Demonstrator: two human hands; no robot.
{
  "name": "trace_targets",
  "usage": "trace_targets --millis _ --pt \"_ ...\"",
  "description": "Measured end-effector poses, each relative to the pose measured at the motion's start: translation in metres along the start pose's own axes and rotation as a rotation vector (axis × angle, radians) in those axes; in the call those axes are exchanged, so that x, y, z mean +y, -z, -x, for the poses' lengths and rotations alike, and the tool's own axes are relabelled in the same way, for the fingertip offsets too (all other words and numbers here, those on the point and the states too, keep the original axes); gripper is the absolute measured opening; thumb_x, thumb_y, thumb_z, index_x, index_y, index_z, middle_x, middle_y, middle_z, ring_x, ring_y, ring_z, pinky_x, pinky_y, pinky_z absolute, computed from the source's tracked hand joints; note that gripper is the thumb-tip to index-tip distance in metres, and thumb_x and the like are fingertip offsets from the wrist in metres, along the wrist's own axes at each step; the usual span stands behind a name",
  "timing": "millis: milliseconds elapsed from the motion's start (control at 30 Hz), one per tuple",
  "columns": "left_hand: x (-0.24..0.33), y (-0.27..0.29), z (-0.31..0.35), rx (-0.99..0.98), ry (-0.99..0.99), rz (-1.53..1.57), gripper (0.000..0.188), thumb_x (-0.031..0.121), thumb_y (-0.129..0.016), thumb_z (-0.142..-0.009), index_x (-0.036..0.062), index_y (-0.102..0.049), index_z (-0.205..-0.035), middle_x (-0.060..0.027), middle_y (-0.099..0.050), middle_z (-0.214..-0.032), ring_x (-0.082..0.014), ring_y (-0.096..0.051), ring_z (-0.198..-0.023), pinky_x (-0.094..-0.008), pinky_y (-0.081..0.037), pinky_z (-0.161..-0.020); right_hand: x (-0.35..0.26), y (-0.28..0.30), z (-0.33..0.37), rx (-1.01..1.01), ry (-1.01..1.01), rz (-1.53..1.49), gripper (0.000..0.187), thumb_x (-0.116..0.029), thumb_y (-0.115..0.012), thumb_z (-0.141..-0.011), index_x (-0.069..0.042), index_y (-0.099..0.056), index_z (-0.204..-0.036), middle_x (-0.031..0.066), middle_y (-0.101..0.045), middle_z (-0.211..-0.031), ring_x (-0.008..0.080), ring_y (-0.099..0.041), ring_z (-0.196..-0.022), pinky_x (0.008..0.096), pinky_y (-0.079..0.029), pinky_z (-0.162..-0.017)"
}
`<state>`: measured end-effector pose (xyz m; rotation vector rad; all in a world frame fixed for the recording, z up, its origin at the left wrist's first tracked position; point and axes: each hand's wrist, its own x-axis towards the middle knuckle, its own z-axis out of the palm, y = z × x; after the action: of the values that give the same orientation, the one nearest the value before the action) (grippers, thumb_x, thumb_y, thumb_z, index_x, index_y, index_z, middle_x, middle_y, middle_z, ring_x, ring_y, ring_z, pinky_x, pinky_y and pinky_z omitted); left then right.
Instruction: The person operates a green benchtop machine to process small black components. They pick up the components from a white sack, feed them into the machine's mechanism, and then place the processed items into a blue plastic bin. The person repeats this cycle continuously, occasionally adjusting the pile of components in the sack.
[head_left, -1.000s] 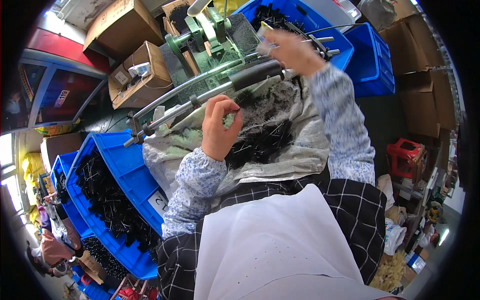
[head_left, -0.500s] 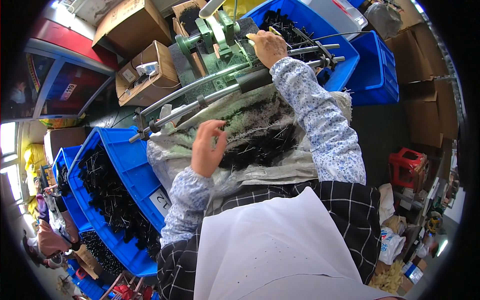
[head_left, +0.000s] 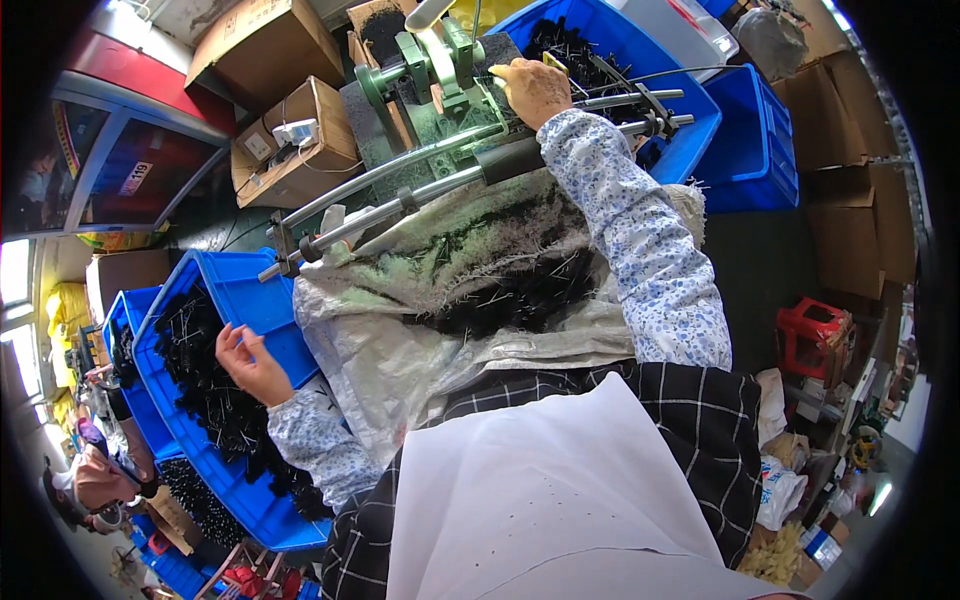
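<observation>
My left hand (head_left: 256,370) hangs over the left blue bin (head_left: 262,290), its fingers loosely bent and apart with nothing visible in them. Beneath it lies a heap of small black pieces with thin shiny wire ends (head_left: 215,400). At the green machine (head_left: 445,75), my right hand (head_left: 537,92) is closed beside the working head, with yellow covers on some fingertips. What its fingers pinch is too small to make out. Two metal rails (head_left: 370,217) run across in front of the machine. Below them a pale sack (head_left: 370,330) is spread over my lap, littered with black bits.
Behind my right hand stands a blue bin (head_left: 690,125) of similar black pieces, with another blue crate (head_left: 770,140) beside it. Cardboard boxes (head_left: 300,145) flank the machine at the left. A red stool (head_left: 812,338) is at the right. Another person (head_left: 100,475) is at the far left.
My left hand has moved left, from above the sack to over the bin of black pieces. My right hand stays at the machine, almost unmoved.
</observation>
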<state>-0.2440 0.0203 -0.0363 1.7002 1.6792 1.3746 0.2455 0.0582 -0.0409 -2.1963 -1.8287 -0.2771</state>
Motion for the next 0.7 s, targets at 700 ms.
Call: trace_targets --millis 700 --pt "-0.1 0.052 -0.022 -0.03 0.248 -0.18 0.026 0.016 -0.051 -0.09 0.0012 -0.05 -0.112 -0.0049 -0.056 -0.078 -0.0108 -0.051 -0.068 -0.0231 -0.042 -0.063 0.008 0.005 0.012 0.011 -0.145 -0.033 0.024 -0.025 -0.06 -0.076 -0.012 -0.062 -0.095 0.0069 -0.064 -0.093 0.0243 -0.055 -0.096 0.0423 -0.041 -0.08"
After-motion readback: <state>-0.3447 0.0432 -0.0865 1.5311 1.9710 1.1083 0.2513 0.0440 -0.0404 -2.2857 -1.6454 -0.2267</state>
